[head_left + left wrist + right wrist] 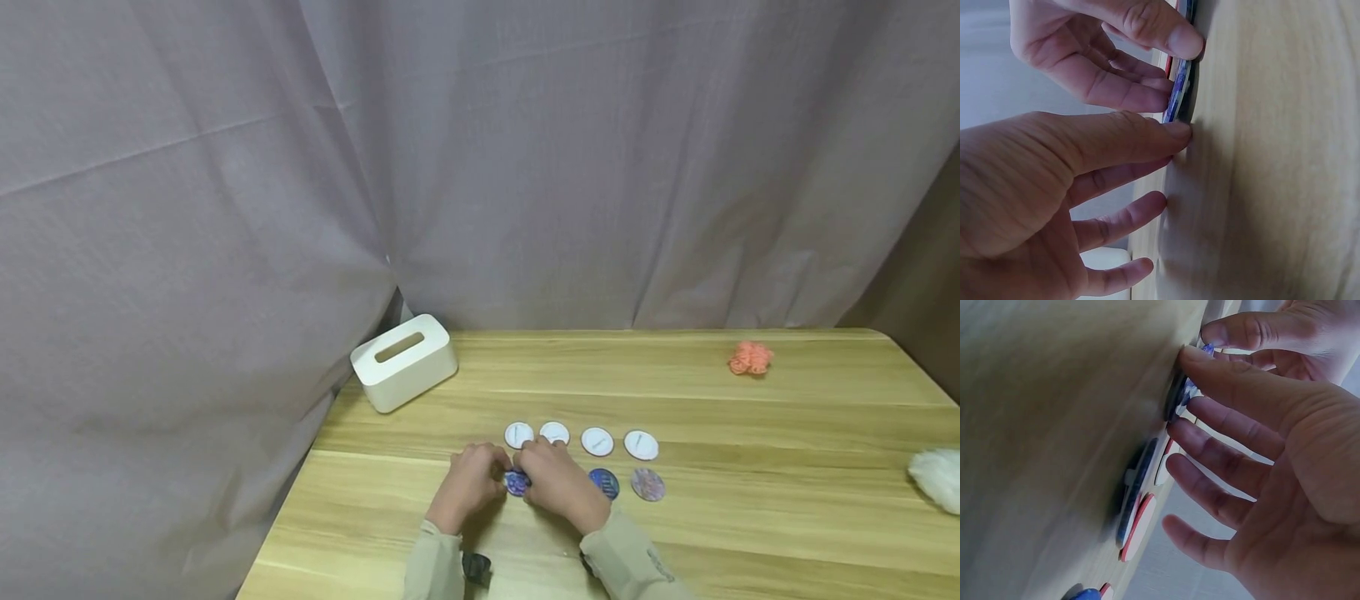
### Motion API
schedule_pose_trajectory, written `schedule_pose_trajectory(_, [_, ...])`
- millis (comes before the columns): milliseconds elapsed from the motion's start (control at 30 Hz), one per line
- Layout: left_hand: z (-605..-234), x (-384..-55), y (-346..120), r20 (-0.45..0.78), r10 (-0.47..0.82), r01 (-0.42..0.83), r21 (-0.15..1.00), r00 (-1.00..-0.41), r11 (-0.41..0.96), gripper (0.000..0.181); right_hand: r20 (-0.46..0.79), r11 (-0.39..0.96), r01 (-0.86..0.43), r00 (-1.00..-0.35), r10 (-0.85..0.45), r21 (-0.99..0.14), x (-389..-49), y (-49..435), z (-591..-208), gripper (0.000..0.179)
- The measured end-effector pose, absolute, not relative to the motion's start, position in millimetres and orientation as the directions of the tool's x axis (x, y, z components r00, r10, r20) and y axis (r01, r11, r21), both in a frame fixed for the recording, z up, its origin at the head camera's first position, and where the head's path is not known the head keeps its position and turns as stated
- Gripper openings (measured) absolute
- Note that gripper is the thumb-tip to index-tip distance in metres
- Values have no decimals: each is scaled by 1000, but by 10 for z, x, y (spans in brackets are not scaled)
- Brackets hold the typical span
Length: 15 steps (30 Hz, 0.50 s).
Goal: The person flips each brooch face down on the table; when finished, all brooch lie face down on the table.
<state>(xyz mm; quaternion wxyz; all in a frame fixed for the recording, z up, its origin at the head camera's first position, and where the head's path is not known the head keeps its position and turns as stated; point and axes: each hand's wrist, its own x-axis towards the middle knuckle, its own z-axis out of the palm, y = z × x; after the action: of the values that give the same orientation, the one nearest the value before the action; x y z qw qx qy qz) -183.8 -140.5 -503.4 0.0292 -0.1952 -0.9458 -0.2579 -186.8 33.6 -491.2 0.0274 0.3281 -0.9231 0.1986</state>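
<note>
A round badge (517,482) with a purple and blue pattern lies at the table's left-centre, between my two hands. My left hand (471,483) pinches its left edge with thumb and forefinger; the other fingers spread away in the left wrist view. From the opposite side my right hand (561,482) grips the badge (1179,94) between thumb and fingers. A dark-edged disc (1175,394) sits beneath the right fingers, partly hidden. To the right of that hand lie a blue badge (604,483) and a pinkish-purple badge (648,484).
Several white discs with script, including one at the left (519,434) and one at the right (641,444), form a row behind the badges. A white tissue box (405,362) stands back left. A coral flower-like bunch (751,358) and white fluffy thing (937,479) lie right.
</note>
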Motion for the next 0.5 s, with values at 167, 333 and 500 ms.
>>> schedule_pose_trajectory(167, [-5030,-1834,-1401,161,361,393,474,-919,788,23,211,684,-634,-770,-602,-361,-1843,337,-4926,27])
schedule_pose_trajectory(333, [-5010,-1824,-1407,157,367,395,485,-917,780,21,231,667,-661,-748,-622,-345,-1852,351,-4929,26])
schedule_pose_trajectory(500, [-4996,-1818,-1423,142,360,381,495,-922,781,17,226,668,-652,-755,-615,-360,-1885,375,-4902,25])
